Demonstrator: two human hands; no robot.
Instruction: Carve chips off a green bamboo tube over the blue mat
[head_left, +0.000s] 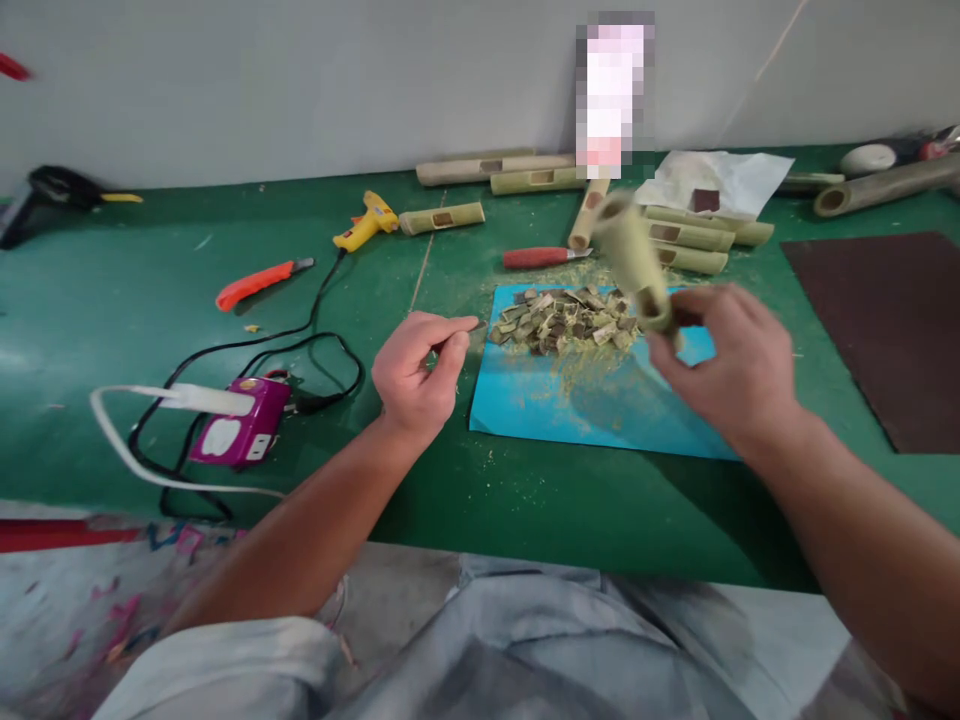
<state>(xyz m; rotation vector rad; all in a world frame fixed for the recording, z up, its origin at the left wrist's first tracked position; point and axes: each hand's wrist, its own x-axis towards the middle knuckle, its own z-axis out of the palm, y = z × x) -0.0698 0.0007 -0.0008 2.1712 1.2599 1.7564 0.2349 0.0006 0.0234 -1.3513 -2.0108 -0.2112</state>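
My right hand [731, 360] grips a green bamboo tube [632, 250] near its lower end. The tube is raised and tilted over a blue sheet [525, 405], and it is slightly blurred. A notch shows near my fingers. My left hand [424, 370] is closed in a pinch at the left edge of the sheet. Between its thumb and forefinger a small dark chip [481, 326] sticks out; its kind is hard to make out. A pile of bamboo chips [566, 318] with yellowish shavings lies on the sheet between my hands.
Behind the sheet lie a red-handled knife [536, 258] and several notched bamboo tubes [536, 180]. To the left are a yellow glue gun [366, 222], an orange utility knife [259, 284] and a purple power strip [241, 420] with cords. A dark brown sheet [885, 330] lies right.
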